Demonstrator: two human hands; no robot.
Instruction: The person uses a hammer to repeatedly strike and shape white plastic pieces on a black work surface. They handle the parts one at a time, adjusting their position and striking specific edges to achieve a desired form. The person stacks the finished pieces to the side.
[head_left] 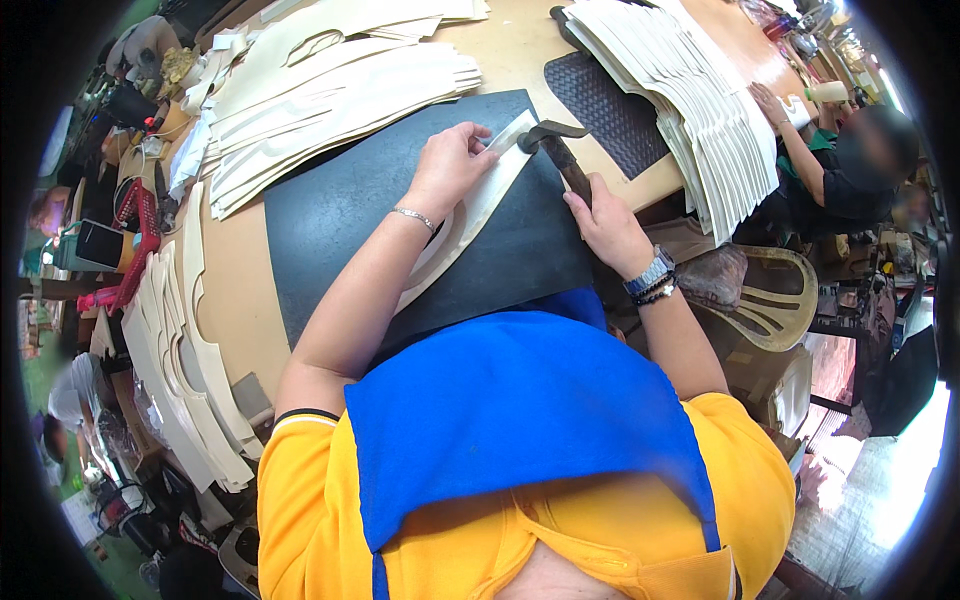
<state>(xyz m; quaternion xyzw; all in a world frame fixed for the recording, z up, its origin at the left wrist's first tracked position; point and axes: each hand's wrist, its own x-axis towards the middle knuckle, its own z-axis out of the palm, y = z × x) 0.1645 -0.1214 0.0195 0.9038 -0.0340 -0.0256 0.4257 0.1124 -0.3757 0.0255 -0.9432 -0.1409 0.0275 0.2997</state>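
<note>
My right hand (605, 225) is closed around the wooden handle of a hammer (567, 165). The hammer's dark metal head rests on or just above the far end of a long, curved cream-coloured piece (478, 207). That piece lies on a large black mat (330, 235) on the table. My left hand (455, 165) is at the piece's left edge near the hammer head, fingers bent and thumb toward the edge. Whether those fingers pinch the piece is hard to see. Part of the piece is hidden under my left forearm.
Stacks of cream cut pieces lie at the far left (340, 110), the left edge (185, 360) and the right (690, 110). Beside the right stack is a dark textured pad (605, 110). Another person (850, 160) works at the right, near a plastic chair (770, 290).
</note>
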